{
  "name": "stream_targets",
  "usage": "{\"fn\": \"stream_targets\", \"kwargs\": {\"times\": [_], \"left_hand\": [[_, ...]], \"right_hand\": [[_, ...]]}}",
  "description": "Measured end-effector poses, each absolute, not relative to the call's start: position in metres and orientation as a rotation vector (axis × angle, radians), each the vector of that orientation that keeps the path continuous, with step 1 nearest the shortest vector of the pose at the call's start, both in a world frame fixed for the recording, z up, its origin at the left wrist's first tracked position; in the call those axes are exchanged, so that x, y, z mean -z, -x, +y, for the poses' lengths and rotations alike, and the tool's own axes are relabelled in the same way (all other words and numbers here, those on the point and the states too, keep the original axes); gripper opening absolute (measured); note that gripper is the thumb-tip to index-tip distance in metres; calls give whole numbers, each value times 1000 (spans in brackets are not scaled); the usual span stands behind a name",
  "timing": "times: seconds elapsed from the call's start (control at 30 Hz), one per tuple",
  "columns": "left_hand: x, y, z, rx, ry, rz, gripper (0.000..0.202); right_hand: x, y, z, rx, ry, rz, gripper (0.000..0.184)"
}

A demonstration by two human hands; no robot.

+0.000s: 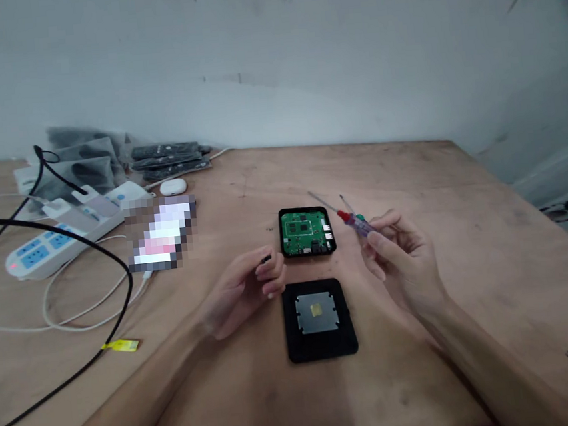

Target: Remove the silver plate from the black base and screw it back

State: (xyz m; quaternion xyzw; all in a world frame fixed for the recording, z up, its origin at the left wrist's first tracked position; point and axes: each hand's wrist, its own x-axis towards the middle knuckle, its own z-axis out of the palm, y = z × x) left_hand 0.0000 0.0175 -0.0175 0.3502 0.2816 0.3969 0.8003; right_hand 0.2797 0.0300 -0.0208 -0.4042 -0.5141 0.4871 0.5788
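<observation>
My right hand (403,258) is closed around a screwdriver (354,222) with a clear purple handle and a red collar; its shaft points up and left. Behind it shows a second thin metal shaft (346,201) with a bit of green at its base, perhaps another screwdriver. My left hand (250,283) pinches a small black piece (266,259), too small to name. Between the hands lies an open black case holding a green circuit board (306,229), with metal ports at its right and front edges. Nearer me rests a black square cover (322,346) bearing a metal plate (304,323) with a yellowish pad.
On the left are a white power strip (42,260) with plugs, a phone (163,235) on a white cable, and a white earbud case (174,187). Bagged dark items (171,158) lie by the wall. A black cable (128,281) with a yellow tag (122,346) loops across the wooden table (495,273).
</observation>
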Motion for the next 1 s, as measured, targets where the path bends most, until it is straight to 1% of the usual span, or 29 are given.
{"fn": "stream_targets", "kwargs": {"times": [0.1,0.17,0.33,0.47,1.0], "left_hand": [[19,0,18,-857,-735,581,40],[19,0,18,-840,-741,597,42],[18,-2,15,-777,-793,615,47],[17,-5,13,-765,-786,630,47],[18,-6,15,-791,-779,656,51]], "right_hand": [[18,-277,25,-1311,855,-1185,20],[19,-276,23,-1370,822,-1185,18],[25,-277,20,-1282,890,-1272,17],[26,-277,19,-1225,904,-1323,18],[24,-275,17,-1199,897,-1354,14]]}}
